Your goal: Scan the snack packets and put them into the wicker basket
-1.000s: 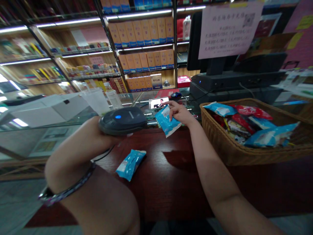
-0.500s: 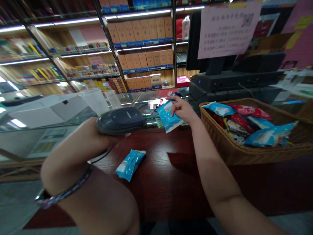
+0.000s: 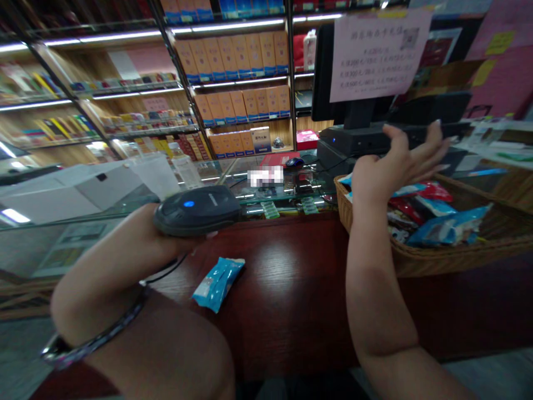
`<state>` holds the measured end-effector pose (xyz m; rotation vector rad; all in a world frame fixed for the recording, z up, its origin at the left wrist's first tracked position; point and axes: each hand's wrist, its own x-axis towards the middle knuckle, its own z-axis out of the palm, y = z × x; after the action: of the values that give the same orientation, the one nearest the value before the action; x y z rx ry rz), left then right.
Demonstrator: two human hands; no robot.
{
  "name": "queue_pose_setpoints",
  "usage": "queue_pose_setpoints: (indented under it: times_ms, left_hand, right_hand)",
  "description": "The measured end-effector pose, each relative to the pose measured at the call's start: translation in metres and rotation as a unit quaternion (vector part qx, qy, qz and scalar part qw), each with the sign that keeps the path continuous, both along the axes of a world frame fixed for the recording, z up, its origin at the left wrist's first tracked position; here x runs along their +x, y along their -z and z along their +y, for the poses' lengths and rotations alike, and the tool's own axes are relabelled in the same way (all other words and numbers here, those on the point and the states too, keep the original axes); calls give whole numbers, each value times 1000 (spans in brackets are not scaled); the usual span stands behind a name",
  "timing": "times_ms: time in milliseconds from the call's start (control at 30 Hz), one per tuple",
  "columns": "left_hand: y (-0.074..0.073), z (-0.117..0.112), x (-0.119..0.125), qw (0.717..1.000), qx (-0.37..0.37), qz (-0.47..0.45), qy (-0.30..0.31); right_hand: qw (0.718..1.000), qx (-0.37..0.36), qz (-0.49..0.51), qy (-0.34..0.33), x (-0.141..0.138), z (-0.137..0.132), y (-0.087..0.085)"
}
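My left hand is wrapped round a dark grey barcode scanner with a lit blue dot, held level above the dark red wooden counter. My right hand hovers above the wicker basket with its fingers spread and nothing in it. The basket holds several blue and red snack packets. One blue packet lies on the counter below the scanner.
A black monitor with a pink paper notice stands on its base behind the basket. A glass display case lies beyond the counter, with a computer mouse on it. Shelves of boxed goods line the back wall. A white box sits at left.
My right hand moved right from in front of the scanner to above the basket; the blue packet it held is out of it and the fingers have spread.
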<state>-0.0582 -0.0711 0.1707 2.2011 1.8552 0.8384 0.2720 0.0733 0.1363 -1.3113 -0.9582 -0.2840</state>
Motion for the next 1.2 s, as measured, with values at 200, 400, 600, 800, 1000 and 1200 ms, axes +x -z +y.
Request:
queue_pose_setpoints:
  times_ms: [200,400,600,800,1000,1200]
  left_hand:
    - [-4,-11,0,998,47,11,-26]
    - [-9,-25,2,996,64,-18,-57]
    - [-12,-25,12,997,73,-22,-34]
    - [-9,-23,10,996,79,-14,-26]
    - [-3,-21,-2,998,52,19,-42]
    - [-2,-14,1,999,29,18,-25]
  right_hand:
    - [901,-101,-191,-377,-74,17,20]
    - [572,-211,-400,-684,-195,1,111]
    - [501,-310,-408,-698,-237,-17,171]
    - [467,-402,-518,-593,-209,-8,133]
    - [481,-411,-461,-622,-173,16,99]
    - [641,-352,-285,-620,-117,41,74]
